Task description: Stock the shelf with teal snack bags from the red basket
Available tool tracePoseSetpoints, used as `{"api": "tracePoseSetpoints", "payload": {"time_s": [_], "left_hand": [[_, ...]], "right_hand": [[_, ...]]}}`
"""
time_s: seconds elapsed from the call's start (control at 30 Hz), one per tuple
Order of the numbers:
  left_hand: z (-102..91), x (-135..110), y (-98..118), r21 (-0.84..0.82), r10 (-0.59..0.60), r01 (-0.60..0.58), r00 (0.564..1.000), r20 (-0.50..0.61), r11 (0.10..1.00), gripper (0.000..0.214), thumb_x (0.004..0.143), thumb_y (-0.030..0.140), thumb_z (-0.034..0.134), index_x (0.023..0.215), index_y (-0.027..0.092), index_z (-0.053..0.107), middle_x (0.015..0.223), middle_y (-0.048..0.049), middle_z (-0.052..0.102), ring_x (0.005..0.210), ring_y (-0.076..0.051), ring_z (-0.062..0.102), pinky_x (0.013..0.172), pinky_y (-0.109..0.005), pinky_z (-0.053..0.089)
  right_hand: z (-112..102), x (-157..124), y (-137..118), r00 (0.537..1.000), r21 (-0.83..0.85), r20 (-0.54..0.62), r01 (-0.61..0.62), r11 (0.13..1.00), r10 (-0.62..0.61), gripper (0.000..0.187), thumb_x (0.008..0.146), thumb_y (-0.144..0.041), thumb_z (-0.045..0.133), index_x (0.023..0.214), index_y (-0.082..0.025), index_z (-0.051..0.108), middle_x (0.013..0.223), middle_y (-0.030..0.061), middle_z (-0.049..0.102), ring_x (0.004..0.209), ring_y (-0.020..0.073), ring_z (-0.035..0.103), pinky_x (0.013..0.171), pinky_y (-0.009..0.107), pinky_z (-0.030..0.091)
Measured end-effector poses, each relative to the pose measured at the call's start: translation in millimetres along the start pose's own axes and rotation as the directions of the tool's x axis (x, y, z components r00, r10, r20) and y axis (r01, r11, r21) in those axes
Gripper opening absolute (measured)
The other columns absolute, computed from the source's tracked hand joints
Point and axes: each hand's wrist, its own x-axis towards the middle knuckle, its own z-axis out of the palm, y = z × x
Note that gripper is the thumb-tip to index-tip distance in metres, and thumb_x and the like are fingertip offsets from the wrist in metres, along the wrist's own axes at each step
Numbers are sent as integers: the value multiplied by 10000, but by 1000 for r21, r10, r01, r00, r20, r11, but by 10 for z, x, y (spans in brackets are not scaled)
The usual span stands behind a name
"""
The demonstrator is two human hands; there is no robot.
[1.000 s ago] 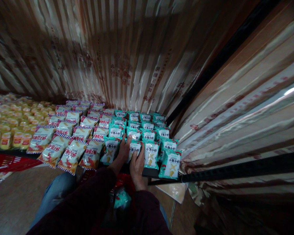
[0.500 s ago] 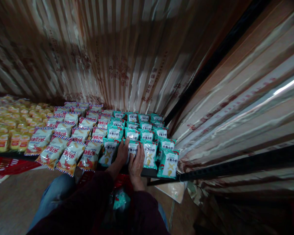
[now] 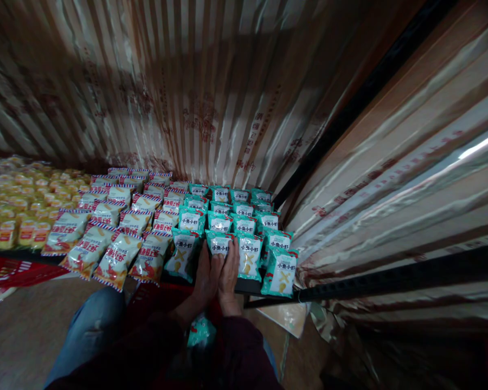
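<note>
Rows of teal snack packets stand on a low dark shelf. Both hands meet at the front row, on one teal packet. My left hand presses against the packet's lower left side with fingers together. My right hand lies on its right side, fingers pointing up along the packet. The lower half of that packet is hidden behind the hands. Another teal packet lies lower down, between my arms.
White packets with red and blue edges fill the shelf to the left, and small yellow packets lie further left. Striped shiny sheeting hangs behind and to the right. A dark rail runs right. My knee is at lower left.
My left hand has slid down from the packet's top left to its lower left, beside my right hand. The packet's printed top now shows above the fingers.
</note>
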Motion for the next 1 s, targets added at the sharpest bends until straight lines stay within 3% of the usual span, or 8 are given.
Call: {"api": "tracePoseSetpoints", "payload": {"time_s": [0.27,0.47,0.83,1.0], "left_hand": [[-31,-134,14,121,168,-162,985,-36,979,680,946,422,281,1478,9,190,1557,-231,199,1457,-291,194,1200,-484,196],[-93,-236,-59,165,231,-234,972,40,958,620,955,391,303,1497,107,201,1581,-180,169,1468,-279,149,1204,-484,184],[-124,-284,-91,190,225,-237,971,84,953,593,960,376,274,1478,92,218,1586,-201,103,1478,-261,99,1202,-486,155],[-136,-218,15,157,207,-217,975,74,964,567,953,403,305,1462,156,279,1592,-144,143,1476,-224,127,1215,-396,132]], "right_hand": [[-72,-111,22,998,-24,7,63,998,-62,517,988,-350,291,1485,-216,240,1528,152,293,1427,251,251,1101,569,324],[-200,-253,-30,998,-45,34,50,998,-49,520,990,-326,295,1491,-211,219,1539,164,262,1442,267,224,1101,582,324],[-242,-438,-36,989,-8,142,-42,999,43,532,994,-347,290,1507,-253,189,1575,114,207,1452,235,202,1131,534,301],[-120,-338,31,991,43,128,-43,998,37,523,992,-366,262,1497,-235,231,1548,115,268,1436,224,231,1125,515,308]]}}
